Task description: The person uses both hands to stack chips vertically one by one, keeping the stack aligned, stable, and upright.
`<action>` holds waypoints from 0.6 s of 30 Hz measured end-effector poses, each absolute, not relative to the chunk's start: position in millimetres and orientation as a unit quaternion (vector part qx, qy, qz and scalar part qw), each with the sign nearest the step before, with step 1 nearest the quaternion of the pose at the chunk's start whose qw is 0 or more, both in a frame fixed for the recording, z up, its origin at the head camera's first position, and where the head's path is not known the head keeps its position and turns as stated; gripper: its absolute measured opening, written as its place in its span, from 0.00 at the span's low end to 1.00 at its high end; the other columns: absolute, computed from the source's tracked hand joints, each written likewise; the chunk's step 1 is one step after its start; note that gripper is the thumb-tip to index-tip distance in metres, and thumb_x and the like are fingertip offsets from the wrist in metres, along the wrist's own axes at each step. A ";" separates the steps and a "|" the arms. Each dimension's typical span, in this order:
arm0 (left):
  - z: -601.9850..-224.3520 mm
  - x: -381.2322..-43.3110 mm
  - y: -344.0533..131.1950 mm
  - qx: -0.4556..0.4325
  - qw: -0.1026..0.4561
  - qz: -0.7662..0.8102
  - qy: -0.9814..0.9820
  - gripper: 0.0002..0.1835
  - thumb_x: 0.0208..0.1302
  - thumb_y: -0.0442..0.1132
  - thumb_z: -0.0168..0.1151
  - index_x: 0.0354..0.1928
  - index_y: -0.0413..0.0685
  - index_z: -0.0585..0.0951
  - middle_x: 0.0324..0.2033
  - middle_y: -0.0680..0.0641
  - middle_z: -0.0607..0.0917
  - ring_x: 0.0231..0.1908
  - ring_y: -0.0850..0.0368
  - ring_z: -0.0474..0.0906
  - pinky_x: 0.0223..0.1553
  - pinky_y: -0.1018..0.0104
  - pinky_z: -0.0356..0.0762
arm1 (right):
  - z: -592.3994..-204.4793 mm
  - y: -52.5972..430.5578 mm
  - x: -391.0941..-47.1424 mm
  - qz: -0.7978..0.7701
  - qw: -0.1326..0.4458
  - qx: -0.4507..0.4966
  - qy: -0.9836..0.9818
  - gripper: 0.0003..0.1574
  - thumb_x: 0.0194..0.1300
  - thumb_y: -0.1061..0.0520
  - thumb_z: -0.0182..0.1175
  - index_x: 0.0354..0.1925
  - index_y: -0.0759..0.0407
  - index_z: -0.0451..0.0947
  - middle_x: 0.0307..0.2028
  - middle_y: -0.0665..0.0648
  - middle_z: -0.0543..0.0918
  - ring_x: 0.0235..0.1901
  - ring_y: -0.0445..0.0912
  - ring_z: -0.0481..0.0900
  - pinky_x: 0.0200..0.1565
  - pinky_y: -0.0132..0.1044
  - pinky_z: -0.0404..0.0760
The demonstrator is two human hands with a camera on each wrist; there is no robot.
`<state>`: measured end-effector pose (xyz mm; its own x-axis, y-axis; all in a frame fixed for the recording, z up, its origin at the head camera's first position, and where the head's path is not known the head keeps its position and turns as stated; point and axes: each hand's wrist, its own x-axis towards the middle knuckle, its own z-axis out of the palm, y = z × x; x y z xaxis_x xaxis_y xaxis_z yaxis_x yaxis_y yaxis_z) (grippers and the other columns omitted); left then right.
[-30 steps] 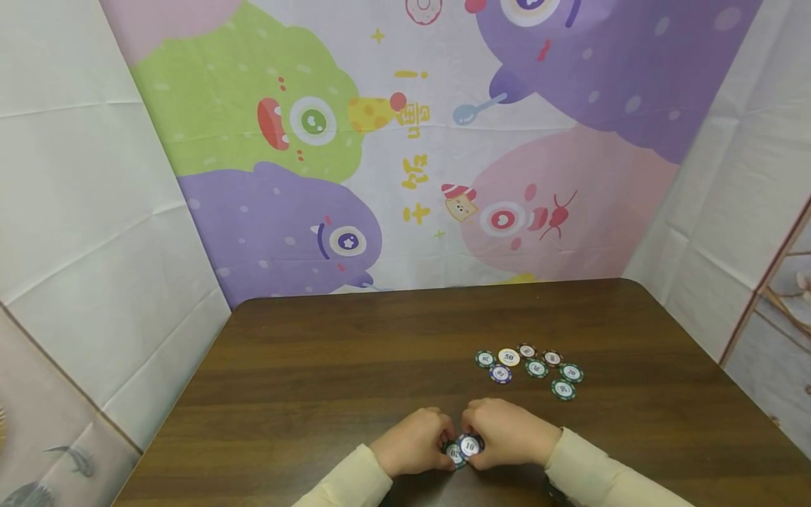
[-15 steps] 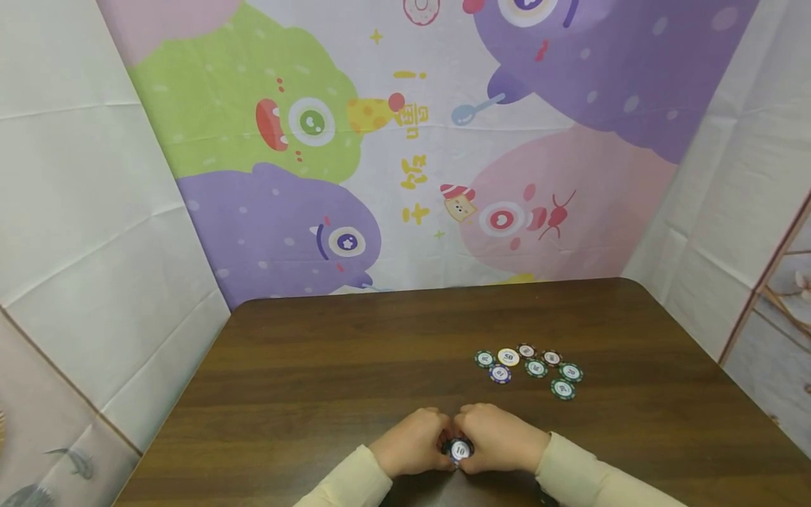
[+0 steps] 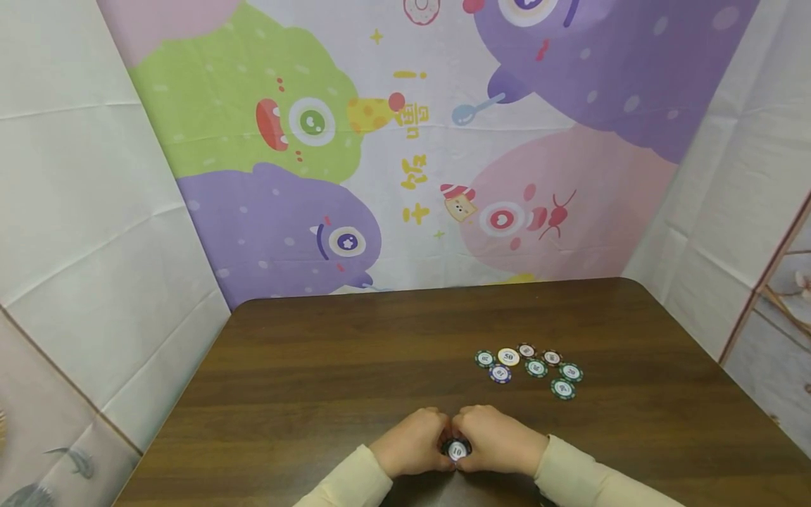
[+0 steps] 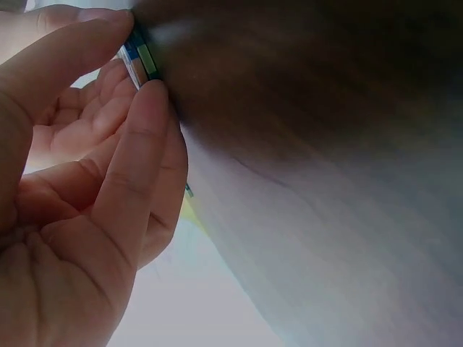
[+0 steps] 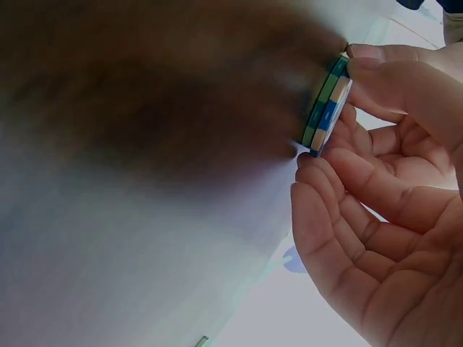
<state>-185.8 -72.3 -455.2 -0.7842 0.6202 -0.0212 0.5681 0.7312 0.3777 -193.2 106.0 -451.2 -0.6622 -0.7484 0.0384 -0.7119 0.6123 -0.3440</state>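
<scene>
"Shifted left since the frame of one second ago: the 10 chip (image 3: 457,451), together with the right hand (image 3: 500,438). It now covers the green chip (image 5: 319,108), which showed beside it."

"State the location of both chips."

"Lower part of the head frame, slightly right of centre, between the right hand and the left hand (image 3: 412,440). Faces meet; rims appear nearly aligned."

"State of the fingers?"

"Right-hand fingers (image 5: 312,177): opened only to chip width, pinching the rims together with the thumb. Left-hand fingers (image 4: 148,108): a similar narrow pinch at the opposite side."

"What faults are possible?"

"Judgement: uneven pressure from the two sides could slide the 10 chip off the green chip. Excess squeeze could tip the pair; early release of one side could leave the rims offset."

"List the surroundings."

"Eight loose chips (image 3: 509,357) lie right of centre on the counter (image 3: 304,366), well apart from the hands. Patterned backdrop (image 3: 393,162) behind."

"What cannot be verified?"

"Underside of the green chip, hidden. Clearance from the counter, unclear; both wrist views blur there. Brown-edged loose chips, numerals too small to read. Both sleeves (image 3: 586,472), cut off at the bottom edge."
</scene>
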 end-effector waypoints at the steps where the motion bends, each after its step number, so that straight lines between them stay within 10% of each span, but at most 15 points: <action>1: -455.3 -185.8 -72.2 0.321 0.074 0.178 0.927 0.14 0.44 0.42 0.78 0.24 0.50 0.78 0.20 0.61 0.70 0.23 0.70 0.63 0.26 0.77 0.64 | -450.9 105.9 -192.6 -0.168 0.053 -0.410 0.895 0.10 0.46 0.55 0.73 0.29 0.51 0.81 0.26 0.41 0.77 0.27 0.30 0.66 0.35 0.29 0.72; 18: -457.2 -186.8 -72.6 0.329 0.063 0.173 0.926 0.14 0.43 0.42 0.77 0.24 0.50 0.78 0.20 0.62 0.70 0.23 0.70 0.62 0.24 0.78 0.63 | -447.2 110.1 -195.6 -0.183 0.074 -0.400 0.895 0.12 0.49 0.54 0.73 0.33 0.52 0.83 0.28 0.42 0.76 0.27 0.31 0.66 0.32 0.26 0.71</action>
